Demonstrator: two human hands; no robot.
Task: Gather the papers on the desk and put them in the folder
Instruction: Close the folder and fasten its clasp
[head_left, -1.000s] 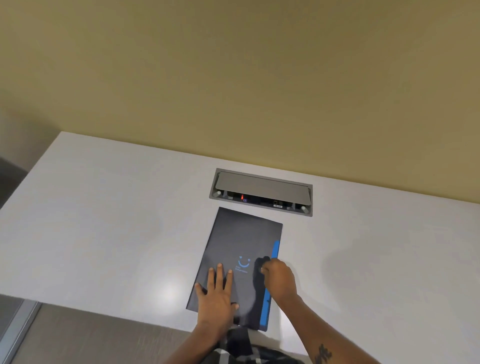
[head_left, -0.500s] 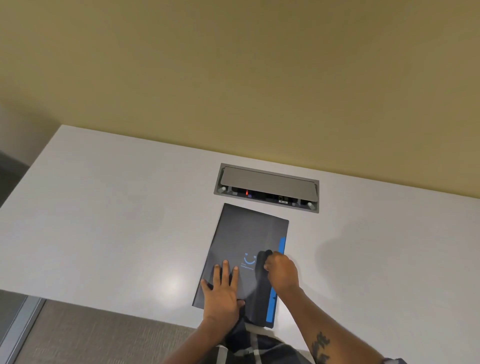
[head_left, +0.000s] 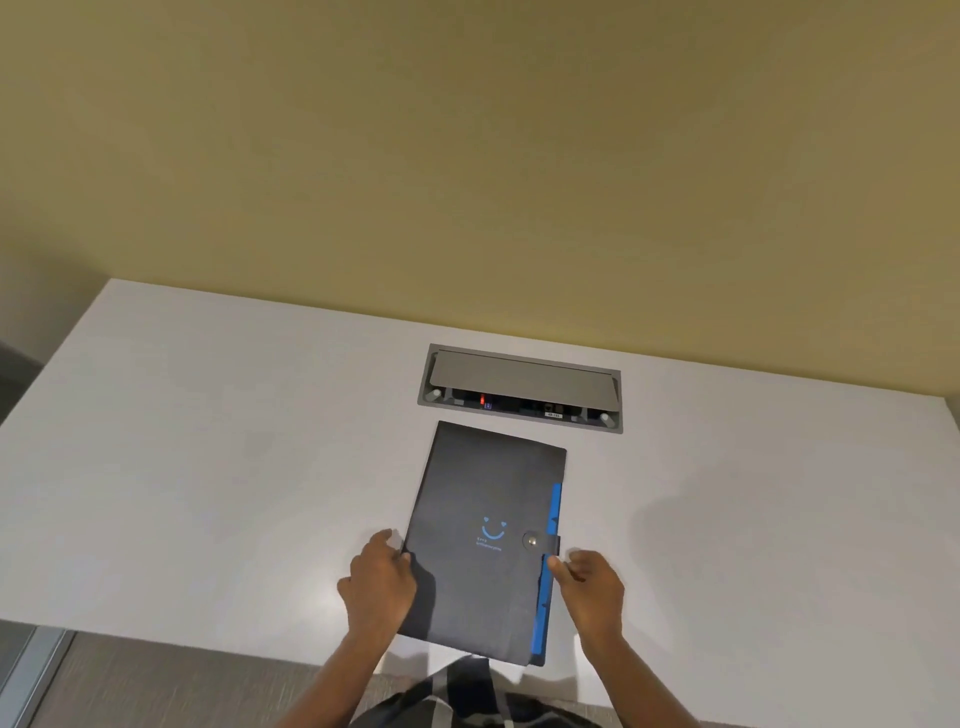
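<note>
A dark grey folder with a blue smiley mark lies closed on the white desk, its snap strap fastened across the right edge. Blue tabs stick out along that edge. My left hand holds the folder's left edge near the front. My right hand touches the right edge just below the strap, fingers curled. No loose papers are visible on the desk.
A grey cable hatch is set into the desk just behind the folder, its lid tilted up. A yellow wall rises behind the desk. The desk's front edge runs just under my wrists.
My left hand slid off the cover to the folder's left edge. My right hand left the snap strap, now seen fastened, and moved to the right edge.
</note>
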